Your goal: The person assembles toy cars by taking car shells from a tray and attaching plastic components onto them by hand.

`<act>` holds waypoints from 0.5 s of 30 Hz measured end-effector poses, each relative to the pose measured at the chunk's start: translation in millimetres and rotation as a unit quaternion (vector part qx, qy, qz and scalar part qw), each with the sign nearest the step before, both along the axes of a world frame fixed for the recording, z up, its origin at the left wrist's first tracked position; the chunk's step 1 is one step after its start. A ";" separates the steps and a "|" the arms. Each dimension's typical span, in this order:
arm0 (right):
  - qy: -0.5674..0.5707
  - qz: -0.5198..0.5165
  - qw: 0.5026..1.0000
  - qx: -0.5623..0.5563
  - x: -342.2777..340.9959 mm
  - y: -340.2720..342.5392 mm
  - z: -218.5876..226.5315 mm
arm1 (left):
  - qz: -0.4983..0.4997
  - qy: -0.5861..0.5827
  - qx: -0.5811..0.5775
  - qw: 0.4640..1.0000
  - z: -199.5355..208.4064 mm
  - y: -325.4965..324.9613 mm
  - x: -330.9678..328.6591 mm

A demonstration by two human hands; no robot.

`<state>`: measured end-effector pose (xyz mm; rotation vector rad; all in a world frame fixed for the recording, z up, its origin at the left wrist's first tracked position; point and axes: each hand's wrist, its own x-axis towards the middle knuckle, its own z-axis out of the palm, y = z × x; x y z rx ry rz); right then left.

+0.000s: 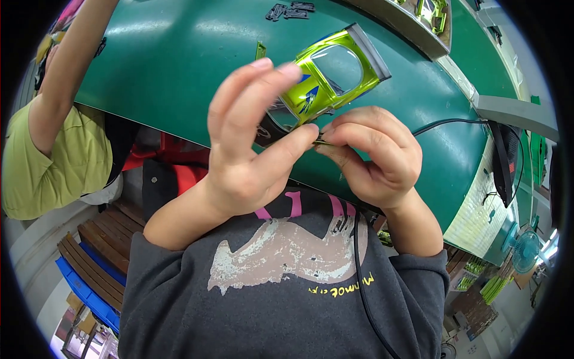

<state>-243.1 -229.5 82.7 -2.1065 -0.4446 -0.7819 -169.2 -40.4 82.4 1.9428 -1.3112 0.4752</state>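
A shiny lime-green toy car body [326,78] with clear windows, blue markings and a grey rear edge sits tilted over the green table. My left hand [245,155] is at its left side, with the raised fingers stretched apart and slightly blurred. Its thumb reaches across to the near edge of the body, close to the other hand's fingertips. With thumb and fingers pinched, my right hand [379,149] grips a small thin greenish piece [321,142] at that near edge. Most of this piece is hidden by the fingertips.
Several small black parts [291,11] lie at the table's far side. A tray [412,30] with more green pieces stands at the far right. Black cable [445,121] crosses the right side. Another person's arm [81,54] reaches over the table's left end.
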 end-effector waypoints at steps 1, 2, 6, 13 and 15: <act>0.006 0.011 1.000 0.018 0.6 -0.6 0.3 | -0.043 0.007 -0.044 0.998 -7.9 3.7 8.4; 0.013 0.023 0.999 0.037 1.3 -1.5 0.7 | -0.028 0.021 -0.057 0.998 -4.2 5.2 9.1; 0.035 0.043 0.996 0.063 -1.5 4.4 5.0 | 0.075 0.159 -0.014 0.984 16.3 3.4 2.6; 0.147 0.036 0.974 0.170 0.5 7.3 -13.9 | 0.128 0.115 0.012 0.985 9.1 0.0 7.8; 0.161 0.035 0.969 0.187 1.3 6.9 -16.2 | 0.131 0.120 0.016 0.984 8.9 1.6 7.1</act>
